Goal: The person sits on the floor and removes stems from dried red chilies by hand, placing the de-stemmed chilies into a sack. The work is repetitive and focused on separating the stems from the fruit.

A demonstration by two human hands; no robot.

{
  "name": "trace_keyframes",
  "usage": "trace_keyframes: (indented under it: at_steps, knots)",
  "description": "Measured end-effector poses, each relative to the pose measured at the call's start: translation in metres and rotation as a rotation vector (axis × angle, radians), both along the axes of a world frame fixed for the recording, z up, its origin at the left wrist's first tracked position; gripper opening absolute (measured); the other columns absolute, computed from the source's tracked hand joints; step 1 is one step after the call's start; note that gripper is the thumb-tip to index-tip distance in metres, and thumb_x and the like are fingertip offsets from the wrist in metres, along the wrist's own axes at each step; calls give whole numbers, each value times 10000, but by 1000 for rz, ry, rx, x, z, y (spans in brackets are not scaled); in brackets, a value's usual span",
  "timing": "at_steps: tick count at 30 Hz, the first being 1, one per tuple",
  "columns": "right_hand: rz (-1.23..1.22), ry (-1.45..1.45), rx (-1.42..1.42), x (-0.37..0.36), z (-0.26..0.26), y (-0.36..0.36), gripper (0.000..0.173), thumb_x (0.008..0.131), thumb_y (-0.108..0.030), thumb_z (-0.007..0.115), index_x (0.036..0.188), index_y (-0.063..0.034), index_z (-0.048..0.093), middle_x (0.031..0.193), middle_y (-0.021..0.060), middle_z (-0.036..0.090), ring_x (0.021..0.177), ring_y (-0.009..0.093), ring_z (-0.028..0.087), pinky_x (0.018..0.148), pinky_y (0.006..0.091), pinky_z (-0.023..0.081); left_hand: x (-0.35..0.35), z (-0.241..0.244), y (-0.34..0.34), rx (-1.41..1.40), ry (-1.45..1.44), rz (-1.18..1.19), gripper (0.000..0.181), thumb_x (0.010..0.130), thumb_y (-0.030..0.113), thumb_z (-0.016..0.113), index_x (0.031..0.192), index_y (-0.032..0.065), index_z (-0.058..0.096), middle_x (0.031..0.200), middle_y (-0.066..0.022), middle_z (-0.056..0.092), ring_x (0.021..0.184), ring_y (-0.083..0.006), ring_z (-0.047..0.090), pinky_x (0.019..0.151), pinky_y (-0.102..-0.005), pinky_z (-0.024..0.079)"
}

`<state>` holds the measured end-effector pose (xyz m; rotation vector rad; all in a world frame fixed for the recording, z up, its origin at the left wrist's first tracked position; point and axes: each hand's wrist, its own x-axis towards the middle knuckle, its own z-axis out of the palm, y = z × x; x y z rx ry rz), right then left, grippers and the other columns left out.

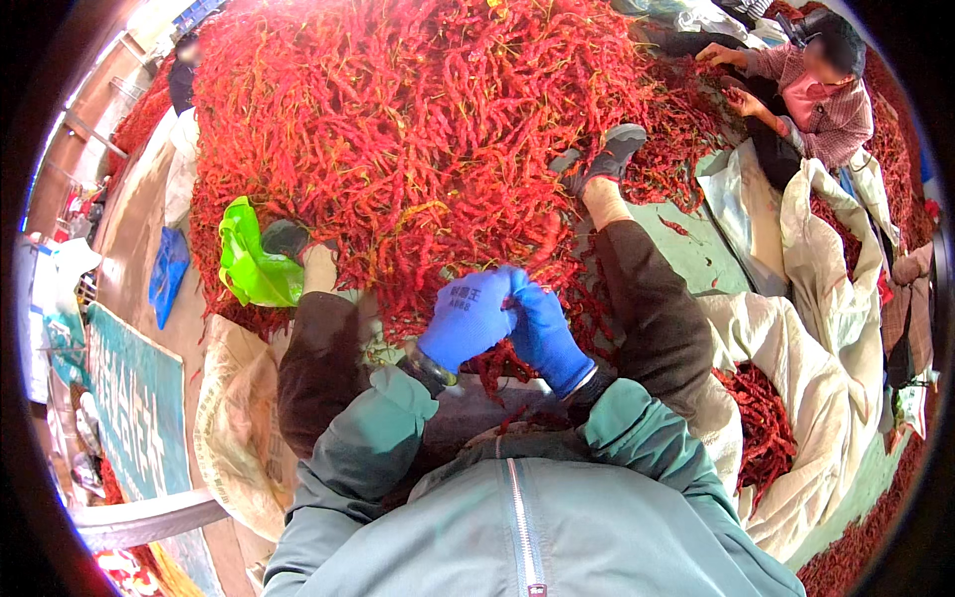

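Observation:
My left hand (470, 317), in a blue work glove, is in front of my lap with its fingers bent, meeting the fingertips of my right hand (548, 336), gloved alike. A small bit of red shows between them, probably part of a chili; the gloves hide the rest. Below and between the hands, dried red chili peppers (492, 369) lie at my lap. A large heap of dried red chilies (418, 134) with yellowish stems spreads between and beyond my legs.
A bright green plastic bag (257, 269) sits by my left foot. At my right, a woven sack (806, 440) holds chilies; another woven sack (242, 418) lies at my left. A co-worker (813, 97) sits at upper right, another person (181, 78) at upper left.

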<state>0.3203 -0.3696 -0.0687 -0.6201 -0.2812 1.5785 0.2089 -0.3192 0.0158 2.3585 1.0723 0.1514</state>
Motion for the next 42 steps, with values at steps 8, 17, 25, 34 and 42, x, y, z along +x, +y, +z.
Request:
trace_keyframes:
  at_steps: [8, 17, 25, 34, 42]
  knots:
    - [-231, 328, 100, 31, 6, 4, 248, 934, -315, 555, 1061, -104, 575, 1053, 96, 609, 1055, 294, 567, 913, 488, 457, -15, 2, -17, 258, -838, 255, 391, 757, -50, 685, 1131, 7, 586, 1166, -126, 576, 755, -84, 577, 710, -238, 494]
    - [-182, 470, 227, 32, 17, -4, 239, 938, -329, 546, 1018, -112, 603, 1017, 120, 643, 1027, 342, 584, 906, 550, 459, -24, -24, -42, -119, -897, 321, 445, 739, -21, 684, 1171, -2, 577, 966, -41, 637, 787, -89, 575, 722, -264, 500]
    - [-410, 219, 150, 35, 17, -9, 227, 935, -293, 559, 1025, -85, 569, 999, 97, 605, 1001, 281, 584, 893, 525, 474, -20, 9, -56, 814, -485, 197, 549, 689, 230, 793, 1156, 33, 582, 1152, -166, 558, 964, -329, 564, 815, -439, 470]
    - [-255, 241, -16, 25, 19, -18, 292, 926, -304, 551, 1025, -30, 579, 1024, 157, 620, 945, 288, 605, 855, 443, 488, 0, -28, -42, 775, 129, -21, 491, 662, 299, 742, 1099, 160, 566, 1018, -25, 538, 851, -221, 561, 682, -391, 432]
    - [-251, 423, -51, 24, 12, -20, 257, 897, -294, 583, 1015, -66, 587, 1012, 138, 632, 976, 340, 594, 823, 541, 484, -1, -28, -45, 642, 88, -30, 374, 753, 239, 685, 1095, 146, 566, 892, -32, 541, 786, -225, 572, 642, -396, 418]
